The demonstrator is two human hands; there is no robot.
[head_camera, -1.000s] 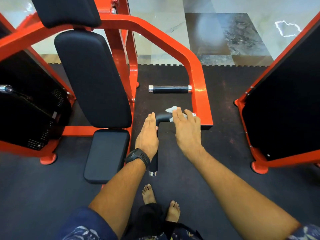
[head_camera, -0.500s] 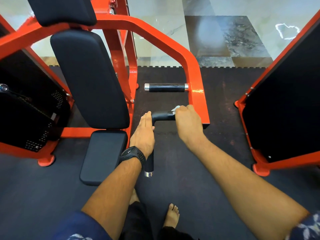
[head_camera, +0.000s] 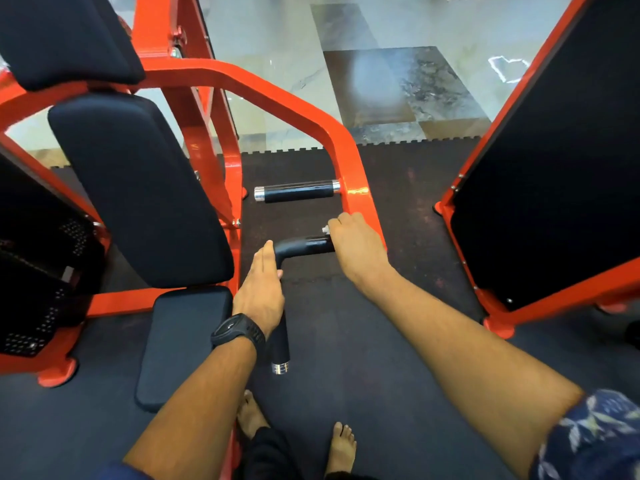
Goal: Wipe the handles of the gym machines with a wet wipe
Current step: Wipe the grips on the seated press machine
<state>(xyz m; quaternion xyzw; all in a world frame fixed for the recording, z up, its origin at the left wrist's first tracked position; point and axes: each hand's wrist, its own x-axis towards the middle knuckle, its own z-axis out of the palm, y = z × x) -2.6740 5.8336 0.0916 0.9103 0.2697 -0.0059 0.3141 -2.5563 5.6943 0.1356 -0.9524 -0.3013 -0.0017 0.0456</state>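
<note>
Your right hand (head_camera: 356, 244) curls over the far, crosswise part of the bent handle (head_camera: 301, 245), at its right end beside the orange frame (head_camera: 346, 161). The wipe (head_camera: 325, 230) is wrapped under those fingers, with only a white corner showing at the knuckles. Your left hand (head_camera: 261, 289) lies on the handle's near leg, left of the bend, fingers straight and together. A second handle (head_camera: 296, 192) sits farther off, untouched.
</note>
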